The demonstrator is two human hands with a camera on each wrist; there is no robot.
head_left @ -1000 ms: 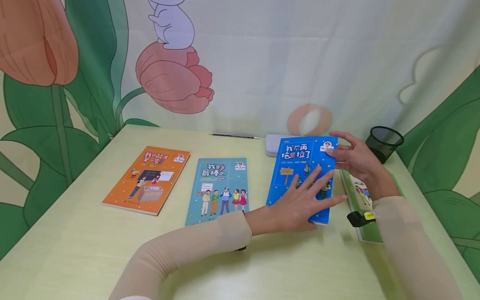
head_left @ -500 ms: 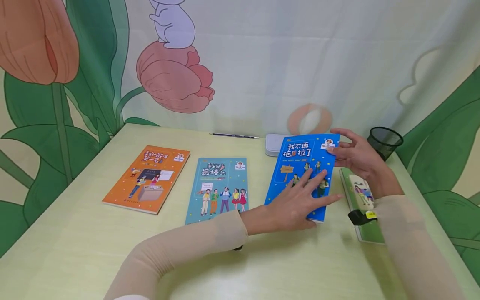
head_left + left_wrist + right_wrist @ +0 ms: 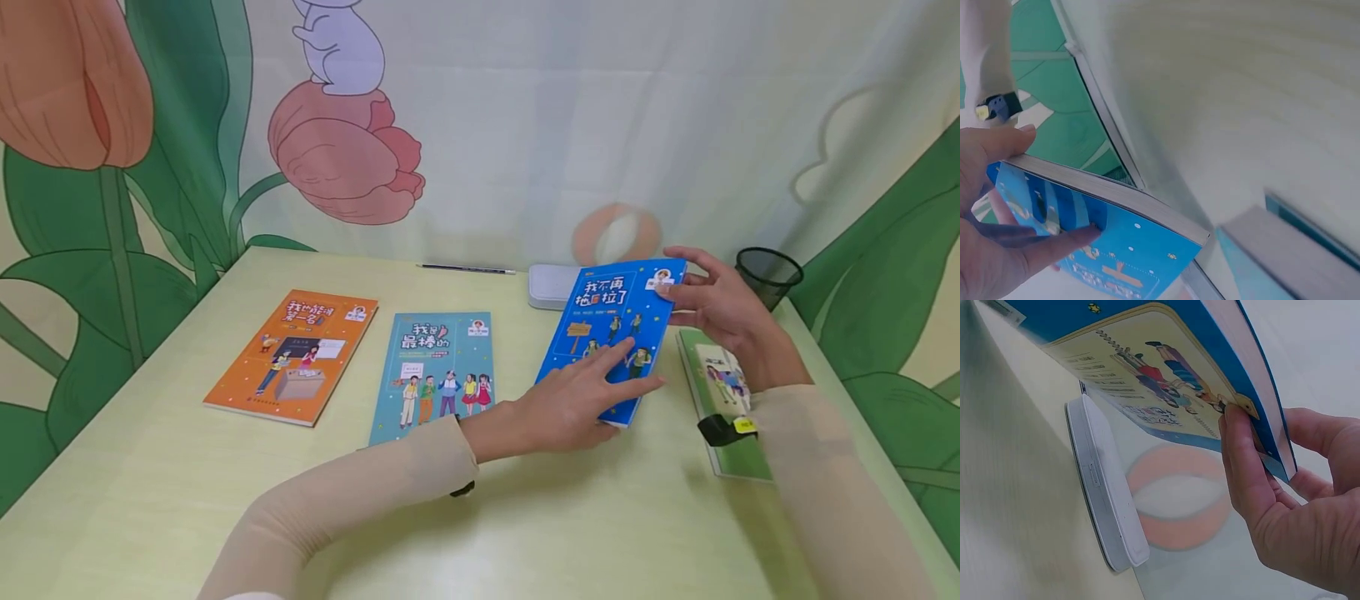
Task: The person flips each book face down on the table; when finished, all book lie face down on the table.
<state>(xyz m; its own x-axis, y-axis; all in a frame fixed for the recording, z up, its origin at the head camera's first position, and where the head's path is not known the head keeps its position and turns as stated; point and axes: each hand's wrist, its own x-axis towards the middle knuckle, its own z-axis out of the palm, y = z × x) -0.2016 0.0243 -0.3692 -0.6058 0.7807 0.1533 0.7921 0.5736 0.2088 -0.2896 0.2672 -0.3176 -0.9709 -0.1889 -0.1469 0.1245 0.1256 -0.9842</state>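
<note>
A blue paperback book is tilted, its right side raised. My left hand holds its lower end, fingers spread over the front cover and thumb at the page edge. At the upper right corner, my right hand pinches the book, thumb in front and fingers behind. The right wrist view shows the yellow-panelled back cover lifted above the table. A teal book lies flat, partly hidden by the left wrist. The orange book lies further left. Under the right forearm is a green book.
A pale pencil case sits behind the blue book, with a thin pencil to its left along the table's back edge. A black mesh cup stands at the back right corner. A printed curtain hangs behind the table.
Both hands have shifted the blue book slightly, its top moving up and right and its lower end rising and swinging left, so it leans more. The other books stay in place.
</note>
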